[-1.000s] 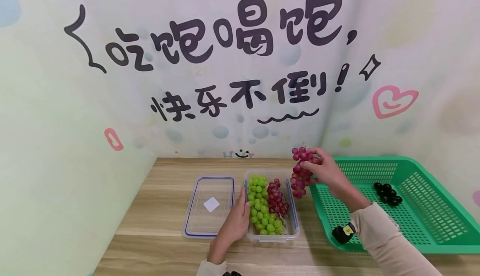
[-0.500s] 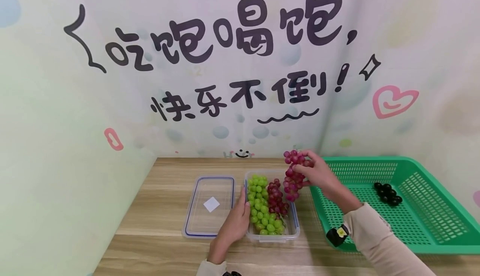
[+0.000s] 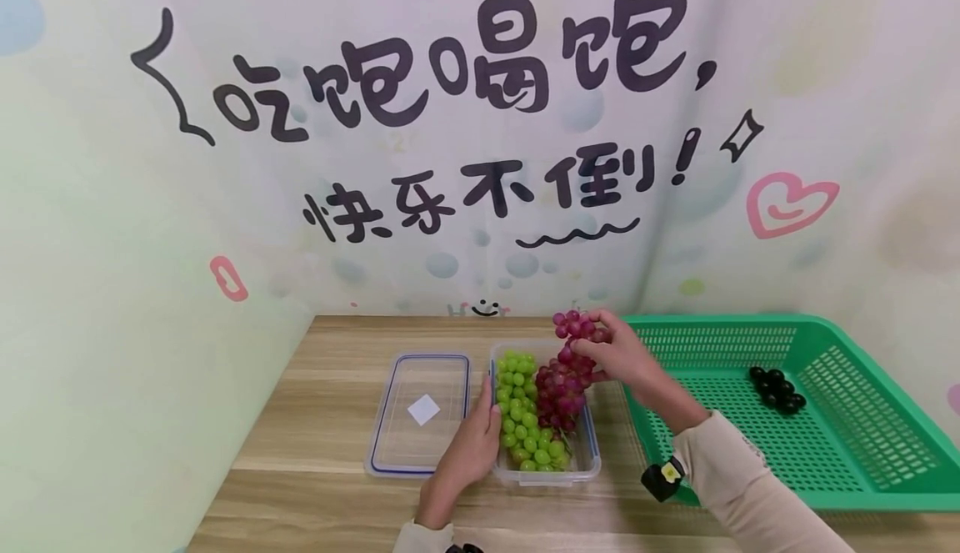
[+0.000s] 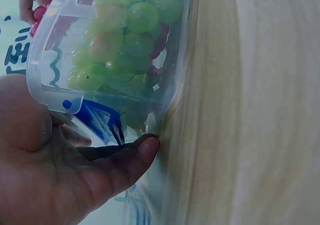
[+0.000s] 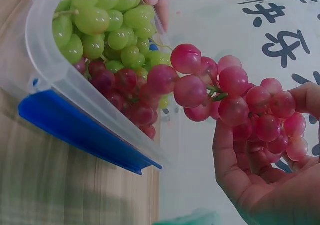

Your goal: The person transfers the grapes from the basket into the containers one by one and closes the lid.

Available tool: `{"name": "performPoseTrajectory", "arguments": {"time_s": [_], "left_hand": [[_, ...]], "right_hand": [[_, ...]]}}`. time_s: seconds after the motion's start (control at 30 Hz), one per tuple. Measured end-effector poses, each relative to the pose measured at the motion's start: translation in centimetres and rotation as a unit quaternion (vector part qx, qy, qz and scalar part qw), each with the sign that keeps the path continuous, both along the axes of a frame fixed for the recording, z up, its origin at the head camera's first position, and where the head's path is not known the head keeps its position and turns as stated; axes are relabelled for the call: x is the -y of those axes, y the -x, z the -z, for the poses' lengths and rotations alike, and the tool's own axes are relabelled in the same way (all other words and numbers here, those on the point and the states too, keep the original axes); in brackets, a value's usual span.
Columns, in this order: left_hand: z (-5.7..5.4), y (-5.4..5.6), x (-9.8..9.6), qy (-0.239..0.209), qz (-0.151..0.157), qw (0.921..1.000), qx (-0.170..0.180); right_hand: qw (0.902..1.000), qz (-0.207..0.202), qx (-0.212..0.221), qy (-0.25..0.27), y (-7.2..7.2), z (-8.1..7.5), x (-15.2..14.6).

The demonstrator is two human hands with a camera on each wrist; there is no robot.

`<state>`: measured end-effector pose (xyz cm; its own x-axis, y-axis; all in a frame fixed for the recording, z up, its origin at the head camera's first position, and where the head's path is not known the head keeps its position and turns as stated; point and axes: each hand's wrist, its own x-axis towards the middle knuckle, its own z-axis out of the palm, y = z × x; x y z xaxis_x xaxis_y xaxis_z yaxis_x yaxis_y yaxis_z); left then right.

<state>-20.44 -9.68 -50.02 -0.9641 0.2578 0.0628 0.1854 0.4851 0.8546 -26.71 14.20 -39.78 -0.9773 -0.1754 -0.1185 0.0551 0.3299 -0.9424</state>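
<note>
In the head view a clear plastic food container [image 3: 585,474] with blue-edged side flaps stands on the table. It holds a bunch of green grapes [image 3: 528,428] on its left and dark red grapes [image 4: 160,42] beside them. My right hand [image 3: 618,357] grips a bunch of red grapes [image 5: 235,100] by its upper part. The bunch hangs at the container's right wall, its lower end over the red grapes inside. My left hand [image 3: 472,444] lies along the container's left outer wall, its extended fingers [image 4: 135,160] touching low near the blue flap.
Left of the container lies its clear lid [image 3: 390,444] with a blue seal and a white square label. On the right, a green plastic basket [image 3: 847,419] holds a small cluster of black grapes [image 3: 776,389]. A printed curtain [image 3: 375,278] rises behind the wooden table [image 3: 285,486].
My right hand has carried the red grapes left and down, from beside the basket to the container's right part. My left hand has stayed at the container's wall.
</note>
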Motion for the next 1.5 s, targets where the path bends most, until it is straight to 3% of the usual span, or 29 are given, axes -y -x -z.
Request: {"name": "performPoseTrajectory", "arguments": {"time_s": [0.5,0.93,1.23,1.5], "left_hand": [[0.0,0.1,0.0,0.006,-0.002,1.0,0.001],[-0.1,0.1,0.1,0.008,-0.005,1.0,0.001],[0.0,0.1,0.0,0.009,-0.006,0.9999,0.003],[0.1,0.1,0.0,0.011,-0.007,0.9999,0.003]], "right_hand": [[0.9998,-0.019,0.008,-0.008,-0.2,1.0,1.9],[0.9976,0.005,0.044,-0.053,-0.4,2.0,4.0],[0.9973,0.024,0.034,-0.06,-0.1,3.4,4.6],[0.9946,0.021,0.045,-0.092,0.0,3.7,4.8]]}}
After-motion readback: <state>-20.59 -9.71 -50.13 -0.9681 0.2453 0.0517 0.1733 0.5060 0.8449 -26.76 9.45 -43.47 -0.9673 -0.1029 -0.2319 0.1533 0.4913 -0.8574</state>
